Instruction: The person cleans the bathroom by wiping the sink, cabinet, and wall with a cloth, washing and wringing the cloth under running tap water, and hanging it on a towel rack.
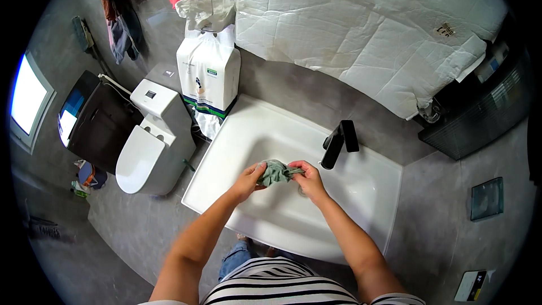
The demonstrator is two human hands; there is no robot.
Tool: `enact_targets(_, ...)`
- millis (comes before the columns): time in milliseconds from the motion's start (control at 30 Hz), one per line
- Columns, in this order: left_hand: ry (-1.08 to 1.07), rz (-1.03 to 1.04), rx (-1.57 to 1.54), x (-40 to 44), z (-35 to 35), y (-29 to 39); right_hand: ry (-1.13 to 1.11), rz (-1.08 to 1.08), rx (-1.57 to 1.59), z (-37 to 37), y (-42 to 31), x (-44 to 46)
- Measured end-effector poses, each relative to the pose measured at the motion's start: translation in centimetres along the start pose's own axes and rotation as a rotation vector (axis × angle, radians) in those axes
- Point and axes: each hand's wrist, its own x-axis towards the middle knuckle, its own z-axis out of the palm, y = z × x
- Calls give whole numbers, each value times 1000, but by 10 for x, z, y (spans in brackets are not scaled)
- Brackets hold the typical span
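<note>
so the thing in play is a green cloth (275, 173), kind of a muted grey-green, all scrunched up with soft folds and creases. can't make out any print on it. the bulky wad is on the left end and it narrows into a thin twisted bit on the right, so the long axis runs pretty much side to side, with the skinny end pointing at the right hand (308, 179). that hand is pinching the narrow end between thumb and fingers, and the left hand (247, 183) has a grip on the bunched side. the cloth is held up over the white sink (361, 197), right between the two hands, left of the black faucet (339, 144) and near the drain (302, 191).

the sink is glossy, wide and roughly rectangular, set against a grey wall. to its left there's a white toilet (141, 159) with the lid down, then a dark boxy appliance (101, 124) and a bright window (30, 96). big white printed bag (208, 70) behind the sink's left corner, hanging clothes (125, 31) above, a wrinkled whitish sheet (361, 28) up top, grey floor (135, 223) below.
</note>
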Motion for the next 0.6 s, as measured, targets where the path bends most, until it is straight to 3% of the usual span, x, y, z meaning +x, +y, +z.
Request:
enact_targets(100,-46,10,-179,1,5,-3,121,45,23,23,-28,-11)
enact_targets(133,-75,112,-127,8,2,-10,158,90,51,31,-38,-14)
enact_targets(267,-68,93,-177,7,7,-4,-11,-73,-176,31,-10,2)
enact_targets(367,-45,-15,-283,-4,13,20,-49,-121,38,23,-8,11)
enact_targets(467,-83,-86,-331,3,4,19,-73,-7,238,13,-19,8)
enact_targets(567,67,162,34,-14,28,25,-106,74,382,11,-27,4)
enact_targets(600,17,110,2,-12,27,26,-101,72,395,8,-23,6)
